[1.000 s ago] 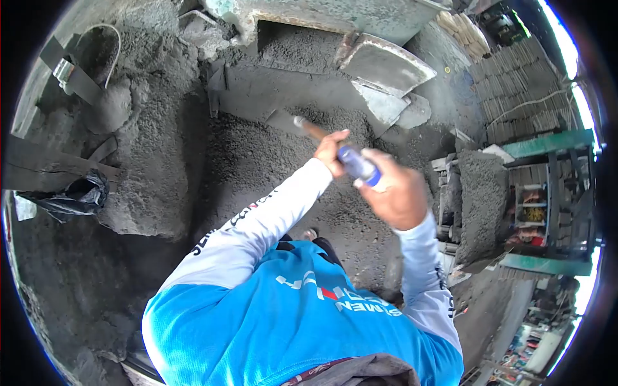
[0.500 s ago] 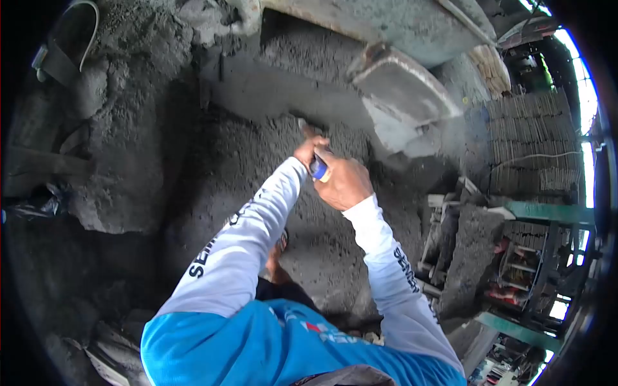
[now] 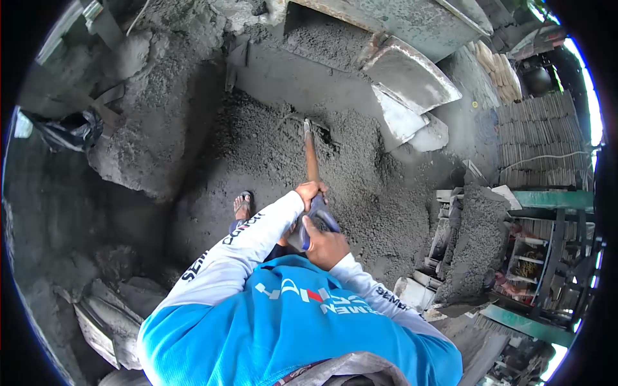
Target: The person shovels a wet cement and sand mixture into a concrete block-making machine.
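A shovel with a wooden shaft (image 3: pixel 311 157) runs forward from my body, and its blade is sunk in the grey, wet-looking mix (image 3: pixel 360 174), mostly hidden. Wrapped around the upper shaft, just ahead of the handle, is my left hand (image 3: pixel 310 193). My right hand (image 3: pixel 327 248) grips the shovel's dark blue D-shaped handle (image 3: pixel 327 217), close to my chest. A foot in a sandal (image 3: pixel 243 206) stands on the floor left of the shaft.
A large rough block (image 3: pixel 138 154) flanks the left side, with a black plastic bag (image 3: pixel 74 130) beside it. At the upper right lie a worn tray-like piece (image 3: pixel 412 74) and broken slabs (image 3: pixel 396 114). Stacked thin sheets (image 3: pixel 541 138) and a green beam (image 3: pixel 555 199) stand at the right.
Both hands have drawn back toward my body with the shovel, exposing more of its shaft. The view has also shifted, bringing the sandalled foot and more of the shirt into sight.
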The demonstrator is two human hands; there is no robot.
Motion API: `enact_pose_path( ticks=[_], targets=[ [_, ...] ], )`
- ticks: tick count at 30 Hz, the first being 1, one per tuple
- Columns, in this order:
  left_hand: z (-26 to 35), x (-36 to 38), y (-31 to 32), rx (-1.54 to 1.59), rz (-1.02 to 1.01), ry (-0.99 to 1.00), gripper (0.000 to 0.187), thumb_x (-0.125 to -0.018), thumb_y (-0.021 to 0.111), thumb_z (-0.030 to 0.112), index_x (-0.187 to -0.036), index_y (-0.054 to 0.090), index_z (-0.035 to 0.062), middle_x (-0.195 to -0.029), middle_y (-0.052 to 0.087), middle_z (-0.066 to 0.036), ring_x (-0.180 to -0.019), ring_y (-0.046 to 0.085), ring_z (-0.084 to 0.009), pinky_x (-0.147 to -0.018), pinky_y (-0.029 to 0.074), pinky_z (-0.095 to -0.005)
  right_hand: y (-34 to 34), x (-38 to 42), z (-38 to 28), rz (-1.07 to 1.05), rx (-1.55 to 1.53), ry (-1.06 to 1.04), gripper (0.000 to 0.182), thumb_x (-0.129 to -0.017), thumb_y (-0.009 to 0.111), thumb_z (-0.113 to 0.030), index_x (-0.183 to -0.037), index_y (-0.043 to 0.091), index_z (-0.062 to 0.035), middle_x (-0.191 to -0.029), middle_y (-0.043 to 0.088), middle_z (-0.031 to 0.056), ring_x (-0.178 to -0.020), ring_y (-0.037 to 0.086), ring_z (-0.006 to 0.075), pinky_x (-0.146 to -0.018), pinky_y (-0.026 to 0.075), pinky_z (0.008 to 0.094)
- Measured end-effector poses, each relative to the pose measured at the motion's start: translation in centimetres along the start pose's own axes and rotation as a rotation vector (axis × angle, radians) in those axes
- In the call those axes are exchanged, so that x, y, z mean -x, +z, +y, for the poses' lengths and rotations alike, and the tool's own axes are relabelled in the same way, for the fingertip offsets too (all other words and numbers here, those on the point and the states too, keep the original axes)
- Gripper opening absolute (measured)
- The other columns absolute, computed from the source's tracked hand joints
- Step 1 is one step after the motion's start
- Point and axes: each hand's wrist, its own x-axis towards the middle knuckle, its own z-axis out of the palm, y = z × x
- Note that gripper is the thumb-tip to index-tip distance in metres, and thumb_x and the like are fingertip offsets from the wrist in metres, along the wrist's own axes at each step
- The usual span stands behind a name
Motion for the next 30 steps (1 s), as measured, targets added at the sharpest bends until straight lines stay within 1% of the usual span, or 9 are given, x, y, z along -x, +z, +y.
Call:
enact_pose_path(
  ticks=[3, 7, 9, 14, 17, 20, 22, 23, 30],
  targets=[
    [-1.8, -0.5, -1.1, -0.197, -0.185, 0.535, 0.029, -0.078, 0.066, 0.013, -0.101, 0.058, -0.0035, -0.091, 0.065, -0.013, -0.086, 0.067, -0.0254, -0.079, 0.055, -0.0332, -4.4, 0.4, -1.4, -0.008, 0.000, -0.086, 0.059, -0.078, 0.069, -0.030, -0.129, 0.054, -0.0027, -0.069, 0.065, 0.0180, -0.063, 0.067, 0.0319, -0.061, 0.053, 0.0423],
    [-0.5, 1.8, -2.3, 0.172, -0.145, 0.565, 0.024, -0.078, 0.066, 0.010, -0.095, 0.057, -0.0038, -0.093, 0.064, -0.014, -0.088, 0.066, -0.0262, -0.080, 0.055, -0.0399, -8.7, -1.5, -0.7, 0.099, -0.684, -0.297, 0.054, -0.080, 0.070, -0.027, -0.126, 0.057, -0.0019, -0.088, 0.068, 0.0179, -0.081, 0.067, 0.0222, -0.074, 0.054, 0.0349],
    [10.6, 7.5, 0.6, 0.654, 0.076, -0.257, 0.011, -0.081, 0.060, 0.008, -0.087, 0.057, -0.0017, -0.077, 0.063, -0.014, -0.072, 0.064, -0.0274, -0.074, 0.055, -0.0445, -9.4, -4.8, 1.0, 0.278, -0.991, -0.116, 0.055, -0.083, 0.069, -0.030, -0.129, 0.055, -0.0031, -0.100, 0.066, 0.0160, -0.090, 0.065, 0.0225, -0.079, 0.054, 0.0339],
    [15.2, 17.6, -0.9, 1.007, -0.125, -0.080, 0.017, -0.081, 0.060, 0.019, -0.085, 0.053, 0.0043, -0.069, 0.053, -0.007, -0.063, 0.057, -0.0218, -0.069, 0.050, -0.0392, 0.4, -20.8, 3.4, 0.114, -1.464, 0.895, 0.086, -0.083, 0.066, -0.050, -0.143, 0.031, 0.0012, -0.123, 0.053, 0.0141, -0.110, 0.054, 0.0299, -0.077, 0.055, 0.0451],
    [18.9, 24.9, -4.9, 0.911, -0.152, -0.042, 0.031, -0.083, 0.065, 0.029, -0.094, 0.054, 0.0021, -0.075, 0.056, -0.008, -0.068, 0.058, -0.0231, -0.064, 0.051, -0.0397, 8.4, -28.8, 4.1, -0.036, -2.015, 0.603, 0.050, -0.082, 0.064, -0.043, -0.105, 0.052, 0.0000, -0.088, 0.059, 0.0116, -0.080, 0.059, 0.0270, -0.066, 0.053, 0.0415],
    [19.7, 34.0, -13.7, -0.610, 0.449, 1.005, 0.030, -0.083, 0.068, 0.011, -0.109, 0.060, 0.0008, -0.090, 0.063, -0.012, -0.076, 0.062, -0.0250, -0.066, 0.051, -0.0356, 10.0, -34.1, -2.4, 0.175, -1.813, 0.545, 0.020, -0.082, 0.059, -0.025, -0.079, 0.051, -0.0073, -0.064, 0.052, 0.0055, -0.058, 0.053, 0.0211, -0.055, 0.049, 0.0376],
    [20.9, 40.3, -17.7, 0.192, 0.637, 0.328, 0.025, -0.090, 0.061, 0.022, -0.101, 0.063, 0.0001, -0.092, 0.063, -0.015, -0.078, 0.060, -0.0226, -0.069, 0.049, -0.0320, 12.0, -37.1, -5.3, 0.340, -1.682, 0.749, 0.013, -0.080, 0.060, -0.016, -0.081, 0.051, -0.0068, -0.066, 0.052, 0.0061, -0.058, 0.053, 0.0205, -0.055, 0.050, 0.0384],
    [19.4, 41.9, -20.1, 0.373, 0.477, 0.469, 0.049, -0.099, 0.036, 0.041, -0.090, 0.062, 0.0004, -0.088, 0.066, -0.012, -0.079, 0.061, -0.0200, -0.070, 0.047, -0.0326, 13.7, -38.9, -6.2, 0.365, -1.670, 0.781, 0.011, -0.080, 0.060, -0.013, -0.082, 0.051, -0.0068, -0.067, 0.052, 0.0061, -0.058, 0.053, 0.0204, -0.055, 0.050, 0.0390],
    [8.6, 46.3, -28.1, 0.808, 1.246, 0.098, 0.042, -0.089, 0.054, 0.050, -0.086, 0.056, 0.0089, -0.072, 0.057, -0.005, -0.060, 0.054, -0.0182, -0.051, 0.042, -0.0330, 34.5, -45.1, -9.7, 0.063, -1.738, 1.024, 0.008, -0.080, 0.055, -0.011, -0.075, 0.049, -0.0073, -0.055, 0.049, 0.0094, -0.045, 0.050, 0.0275, -0.045, 0.047, 0.0444]
  ],
)
